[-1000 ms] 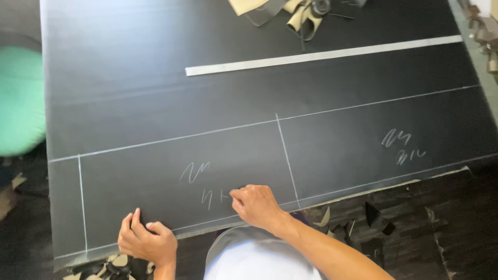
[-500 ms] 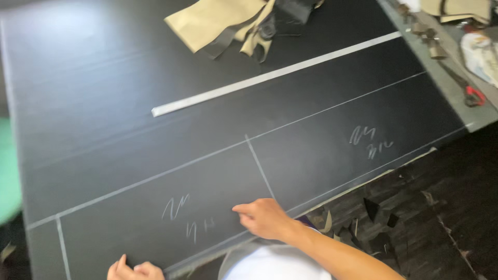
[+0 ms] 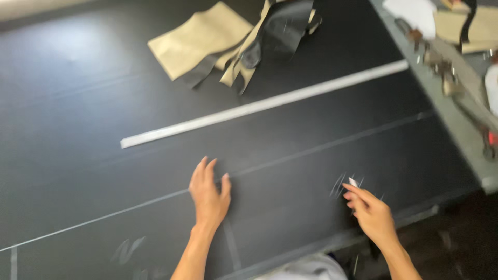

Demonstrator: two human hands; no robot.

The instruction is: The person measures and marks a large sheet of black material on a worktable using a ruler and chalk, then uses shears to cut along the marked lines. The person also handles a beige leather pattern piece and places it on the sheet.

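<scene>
The left hand [image 3: 209,194] lies flat, fingers apart, on the black sheet [image 3: 311,155]. Beside the chalk scribble [image 3: 345,184], the right hand [image 3: 371,212] fingers pinch a chalk piece [image 3: 353,182] (small, white). I judge pressing hard could smear that scribble.

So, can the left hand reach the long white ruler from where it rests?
Probably yes: the left hand lies flat on the dark sheet, and only bare sheet separates it from the ruler.

Left hand [image 3: 209,194] flat, fingers spread — right hand [image 3: 371,212] pinched, fingertips together.
</scene>
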